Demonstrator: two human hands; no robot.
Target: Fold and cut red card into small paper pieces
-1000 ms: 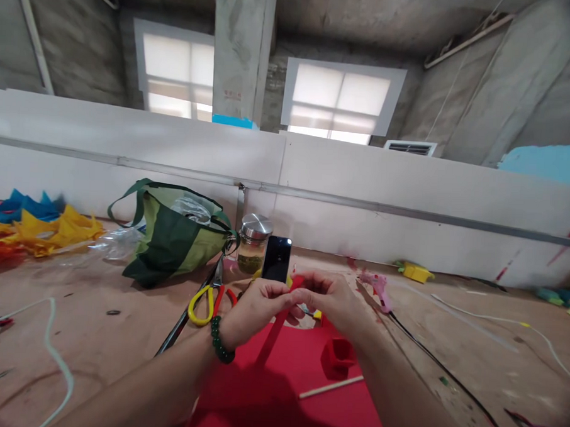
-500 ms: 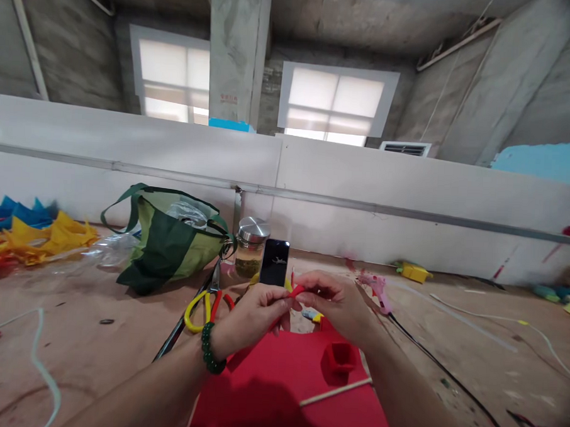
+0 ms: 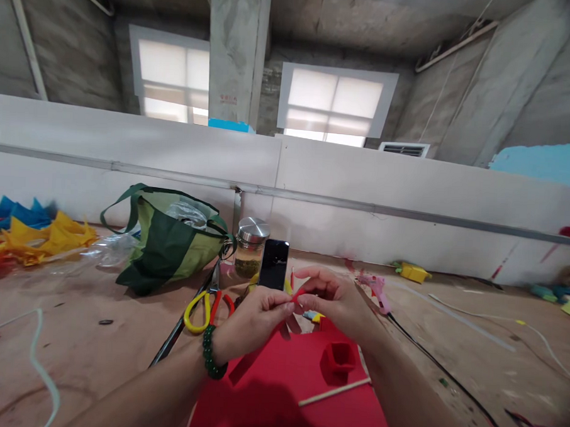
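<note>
Both hands meet at the middle of the view, over a red sheet point(image 3: 287, 377). Between the fingertips is a narrow red strip point(image 3: 297, 297), mostly covered by fingers; its material is unclear. My left hand point(image 3: 256, 316), with a green bead bracelet on the wrist, pinches it from the left. My right hand point(image 3: 340, 304) pinches it from the right, thumb and index finger together. Below, a small open red box-like piece point(image 3: 341, 357) and a thin pale stick point(image 3: 334, 392) lie on the sheet. A dark phone point(image 3: 274, 265) stands upright just beyond the hands.
Scissors with yellow and red handles point(image 3: 197, 315) lie left of my hands. A green bag point(image 3: 170, 249) and a lidded glass jar point(image 3: 249, 256) stand behind. To the right are a pink glue gun point(image 3: 378, 293) with a black cord and a yellow object point(image 3: 413, 272).
My left fingers have shifted slightly along the red strip, and less of it shows between the hands. The box-like piece and stick stay in place.
</note>
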